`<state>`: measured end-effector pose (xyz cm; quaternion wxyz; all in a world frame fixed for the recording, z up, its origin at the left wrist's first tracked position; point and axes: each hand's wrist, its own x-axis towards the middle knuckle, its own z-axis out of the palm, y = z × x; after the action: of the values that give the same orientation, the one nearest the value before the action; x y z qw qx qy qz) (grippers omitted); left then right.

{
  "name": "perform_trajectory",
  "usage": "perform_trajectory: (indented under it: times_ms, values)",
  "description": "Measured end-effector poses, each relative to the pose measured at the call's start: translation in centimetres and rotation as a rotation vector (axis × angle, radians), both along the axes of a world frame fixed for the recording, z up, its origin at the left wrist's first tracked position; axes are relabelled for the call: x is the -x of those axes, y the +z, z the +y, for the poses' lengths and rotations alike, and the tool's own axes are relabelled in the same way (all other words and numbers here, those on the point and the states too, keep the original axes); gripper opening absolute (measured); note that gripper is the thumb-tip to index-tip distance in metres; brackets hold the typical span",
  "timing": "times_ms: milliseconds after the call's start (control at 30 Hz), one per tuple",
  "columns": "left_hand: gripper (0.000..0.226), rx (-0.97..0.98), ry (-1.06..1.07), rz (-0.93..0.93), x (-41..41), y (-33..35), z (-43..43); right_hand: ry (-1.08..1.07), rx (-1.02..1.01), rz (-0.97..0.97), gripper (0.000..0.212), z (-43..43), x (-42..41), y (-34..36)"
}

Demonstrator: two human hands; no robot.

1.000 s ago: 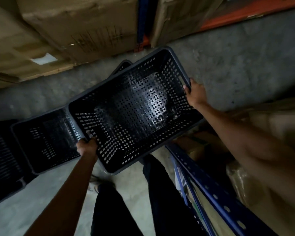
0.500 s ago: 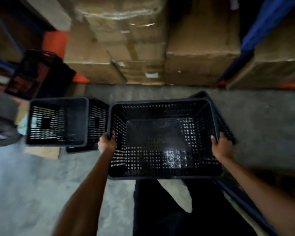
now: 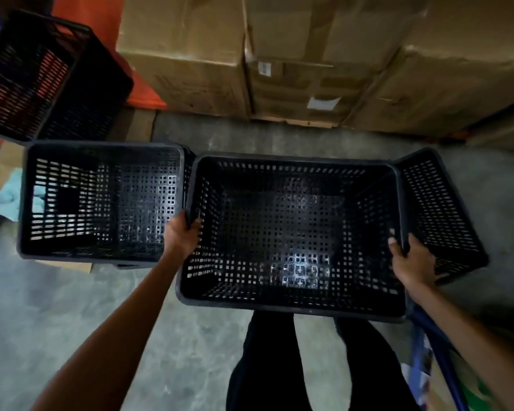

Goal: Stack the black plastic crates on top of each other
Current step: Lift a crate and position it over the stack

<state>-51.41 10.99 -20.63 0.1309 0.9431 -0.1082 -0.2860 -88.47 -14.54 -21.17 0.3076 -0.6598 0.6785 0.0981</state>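
Note:
I hold a black perforated plastic crate (image 3: 294, 232) level in front of me, above my legs. My left hand (image 3: 182, 236) grips its left short rim and my right hand (image 3: 410, 256) grips its right short rim. A second black crate (image 3: 101, 200) stands on the floor just to the left, its right wall beside the held crate. A third black crate (image 3: 439, 215) lies tilted behind the held one at the right, partly hidden. Another black crate (image 3: 42, 78) sits at the far left, in front of an orange surface.
Stacked cardboard boxes (image 3: 309, 54) line the far side. The floor is grey concrete (image 3: 72, 321). A flat piece of cardboard (image 3: 66, 266) lies under the left crate. A blue metal rack beam (image 3: 439, 357) runs along the lower right, with packages beside it.
The view has swung from the right-hand rack towards the boxes. The held crate has gone from tilted to level and now sits right beside the crate on the floor. Both hands keep their grip.

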Motion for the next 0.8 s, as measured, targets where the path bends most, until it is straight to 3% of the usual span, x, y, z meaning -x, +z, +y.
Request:
perform_trajectory:
  times_ms: [200,433,633,800]
  values:
    - [0.025,0.067,0.025,0.013,-3.5,-5.3,-0.4,0.043,0.072,0.026,0.046,-0.2,-3.3,-5.0]
    - [0.029,0.070,0.002,0.045,-3.6,-10.8,-0.6,0.058,-0.012,0.070,0.049,-0.2,-3.9,-11.4]
    - [0.033,0.081,-0.024,-0.012,-3.6,-11.7,-1.3,0.050,0.017,-0.008,0.044,-0.8,-3.4,-12.5]
    - [0.023,0.101,-0.005,-0.029,-4.7,-11.8,-2.0,-0.066,-0.012,-0.042,0.052,-0.1,-3.9,-12.4]
